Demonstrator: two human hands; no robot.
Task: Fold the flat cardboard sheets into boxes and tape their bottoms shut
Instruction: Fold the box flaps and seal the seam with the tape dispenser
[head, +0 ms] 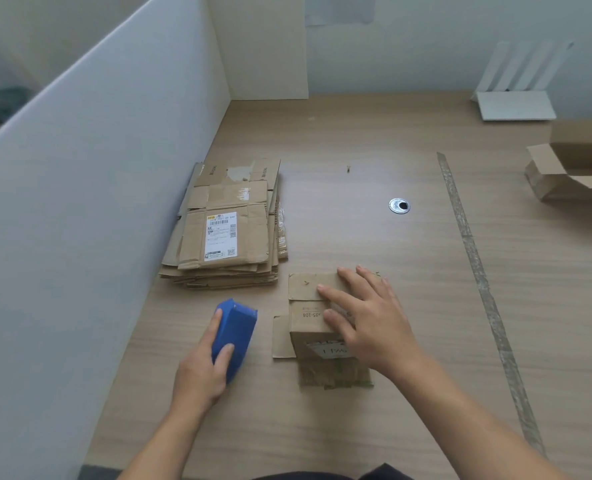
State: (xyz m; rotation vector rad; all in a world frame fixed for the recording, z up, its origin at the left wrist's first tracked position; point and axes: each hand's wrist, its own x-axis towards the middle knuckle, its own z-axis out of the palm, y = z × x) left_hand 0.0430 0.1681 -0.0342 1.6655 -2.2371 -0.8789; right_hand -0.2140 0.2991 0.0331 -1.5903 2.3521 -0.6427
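Observation:
A small cardboard box (308,327) stands on the wooden table (374,237) in front of me, its flaps spread out around it. My right hand (367,317) rests on top of it with fingers spread and straight, pressing the far flap down. My left hand (211,362) grips a blue tape dispenser (235,330) just left of the box, resting on the table. A stack of flat cardboard sheets (228,226) lies further back against the left partition, with a white shipping label on the top sheet.
A white partition (97,202) walls off the left side. An open folded box (571,168) sits at the far right edge. A strip of tape (474,258) runs along the table. A round metal grommet (399,205) and a white rack (516,95) lie beyond.

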